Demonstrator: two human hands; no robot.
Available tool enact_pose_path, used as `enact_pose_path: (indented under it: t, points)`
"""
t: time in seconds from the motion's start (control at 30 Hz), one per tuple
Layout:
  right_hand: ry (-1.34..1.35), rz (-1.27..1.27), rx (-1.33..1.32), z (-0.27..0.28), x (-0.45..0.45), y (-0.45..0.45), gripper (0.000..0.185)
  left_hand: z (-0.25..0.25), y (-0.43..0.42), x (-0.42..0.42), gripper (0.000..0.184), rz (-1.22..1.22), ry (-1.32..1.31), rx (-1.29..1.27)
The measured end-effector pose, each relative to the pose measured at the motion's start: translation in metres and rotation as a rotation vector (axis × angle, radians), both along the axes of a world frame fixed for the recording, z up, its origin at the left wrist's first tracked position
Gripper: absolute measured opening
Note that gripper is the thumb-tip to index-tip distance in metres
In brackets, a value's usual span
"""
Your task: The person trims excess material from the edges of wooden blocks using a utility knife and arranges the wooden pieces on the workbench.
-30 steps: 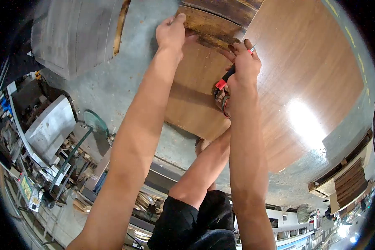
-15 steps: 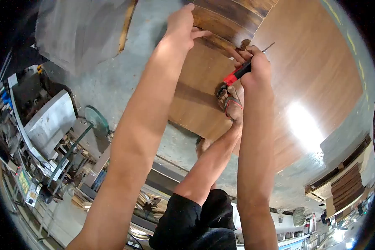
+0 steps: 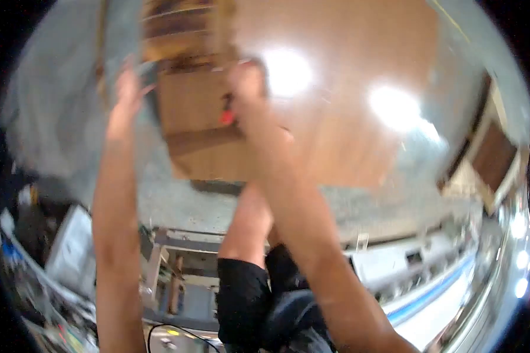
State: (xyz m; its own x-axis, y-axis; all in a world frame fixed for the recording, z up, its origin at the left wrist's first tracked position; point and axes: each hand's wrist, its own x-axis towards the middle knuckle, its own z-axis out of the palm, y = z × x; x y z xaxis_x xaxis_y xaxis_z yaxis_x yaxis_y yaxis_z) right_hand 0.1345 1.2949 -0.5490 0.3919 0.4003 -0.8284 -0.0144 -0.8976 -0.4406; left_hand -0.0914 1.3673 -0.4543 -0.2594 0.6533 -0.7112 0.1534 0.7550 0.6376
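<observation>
Motion blurs the view. My left hand [image 3: 128, 88] is held out with its fingers apart, left of the dark-streaked wooden planks [image 3: 179, 29] and touching nothing that I can see. My right hand [image 3: 247, 85] is closed around a red and black screwdriver [image 3: 227, 116], whose red end sticks out on the hand's left side. Under that hand lie a brown board [image 3: 194, 103] and the edge of a larger wood-coloured sheet [image 3: 335, 117]. The tool's shaft cannot be made out.
A grey panel [image 3: 59, 88] stands at the upper left. On the right is a wooden frame with a brown panel [image 3: 493, 154]. My leg [image 3: 247, 226] reaches onto the floor below the boards. Cluttered shelving [image 3: 188, 294] runs along the bottom.
The view has turned, so the planks and boards appear farther left. My left hand has come away from the planks, its fingers spread. My right hand still holds the screwdriver.
</observation>
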Motion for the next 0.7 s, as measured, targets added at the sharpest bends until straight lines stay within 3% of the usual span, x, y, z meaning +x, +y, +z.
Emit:
enact_pose_path:
  t: [0.07, 0.13, 0.2, 0.27, 0.3, 0.37, 0.43, 0.5, 0.57, 0.6, 0.63, 0.67, 0.7]
  points:
    - [-0.017, -0.167, 0.185, 0.031, 0.009, -0.067, 0.028, -0.016, -0.04, -0.031, 0.08, -0.106, 0.198, -0.015]
    - [0.014, -0.37, 0.452, 0.198, 0.087, -0.128, 0.013, -0.013, -0.096, -0.038, 0.079, -0.18, 0.261, -0.044]
    - [-0.241, -0.313, 0.504, 0.181, 0.104, -0.192, 0.01, -0.014, -0.188, -0.066, 0.074, -0.506, 0.398, -0.078]
    - [-0.155, -0.513, 0.428, 0.125, 0.097, -0.29, 0.026, -0.004, -0.277, -0.095, 0.069, -0.987, 0.537, -0.121]
    - [0.317, -0.822, 0.142, 0.123, 0.086, -0.327, 0.035, 0.002, -0.311, -0.116, 0.066, -1.188, 0.544, -0.128]
    - [0.422, -1.067, 0.048, 0.181, 0.131, -0.387, 0.037, 0.084, -0.349, -0.041, 0.066, -1.357, 0.536, -0.303]
    - [0.346, -1.296, 0.162, 0.168, 0.127, -0.458, 0.039, 0.096, -0.365, 0.016, 0.065, -1.433, 0.483, -0.314]
    - [0.328, -1.454, 0.188, 0.198, 0.138, -0.515, 0.033, 0.087, -0.369, 0.074, 0.064, -1.453, 0.409, -0.271]
    - [0.311, -1.712, 0.407, 0.179, 0.121, -0.556, 0.028, 0.08, -0.371, 0.137, 0.063, -1.473, 0.37, -0.201]
    - [0.357, -1.753, 0.377, 0.213, 0.14, -0.581, 0.028, 0.079, -0.365, 0.155, 0.062, -1.472, 0.364, -0.163]
    - [0.27, -1.754, 0.455, 0.19, 0.117, -0.596, 0.031, 0.087, -0.365, 0.178, 0.062, -1.466, 0.365, -0.123]
    - [0.397, -1.715, 0.352, 0.249, 0.143, -0.632, 0.034, 0.101, -0.363, 0.194, 0.061, -1.458, 0.374, -0.103]
    - [0.308, -1.708, 0.437, 0.223, 0.11, -0.638, 0.038, 0.113, -0.357, 0.203, 0.061, -1.459, 0.4, -0.081]
